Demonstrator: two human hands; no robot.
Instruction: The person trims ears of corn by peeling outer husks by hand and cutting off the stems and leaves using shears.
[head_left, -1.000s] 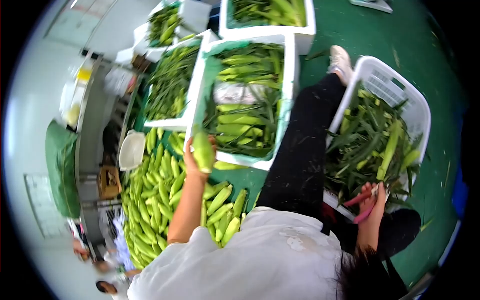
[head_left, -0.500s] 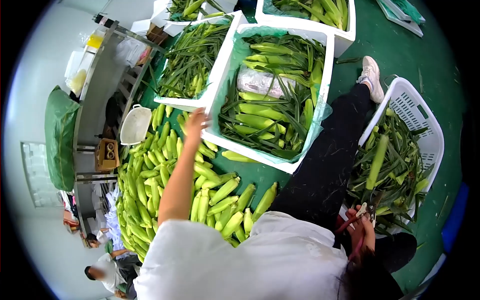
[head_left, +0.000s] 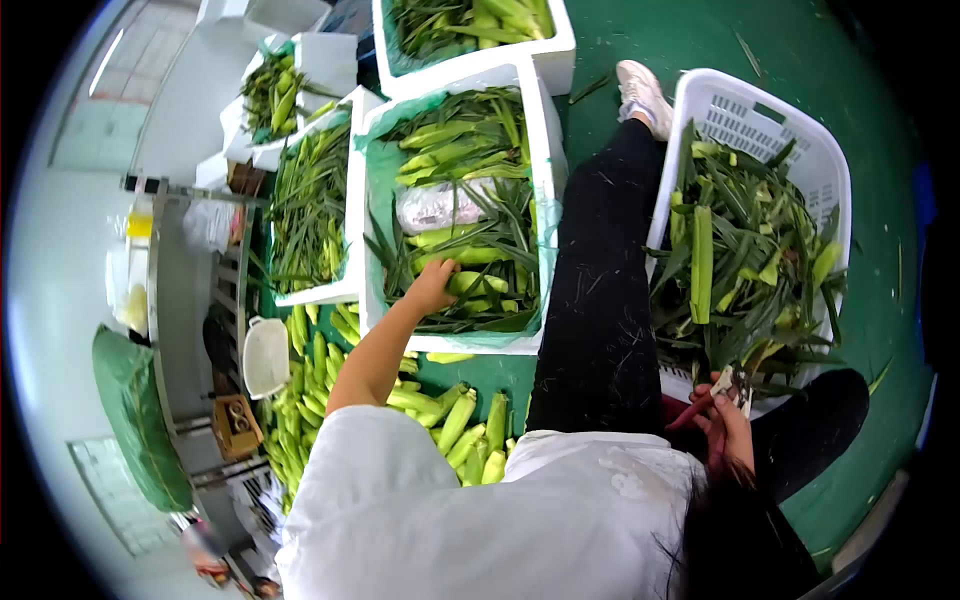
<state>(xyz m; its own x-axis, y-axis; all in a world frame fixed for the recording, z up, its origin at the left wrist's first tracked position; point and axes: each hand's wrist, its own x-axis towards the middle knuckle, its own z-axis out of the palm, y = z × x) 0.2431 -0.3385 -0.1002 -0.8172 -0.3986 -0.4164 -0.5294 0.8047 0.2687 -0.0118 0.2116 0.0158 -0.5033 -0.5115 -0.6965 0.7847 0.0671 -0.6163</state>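
Note:
My left hand reaches into the middle foam box, its fingers curled round the end of a green corn ear. More ears, loose leaves and a wrapped white pack lie in that box, which has a green liner. At the right, my right hand is closed on red-handled pruning shears, beside the near edge of a white basket. Cut leaves and husks fill the basket.
A pile of corn ears covers the floor at the left, by a small white tub. Other foam boxes of corn and leaves stand behind. A metal rack and a green sack are at the far left. My legs stretch between box and basket.
One second ago my left hand held a corn ear over the box's near edge; half a second ago it was empty. Now it is inside the box at another ear. My right hand keeps the shears.

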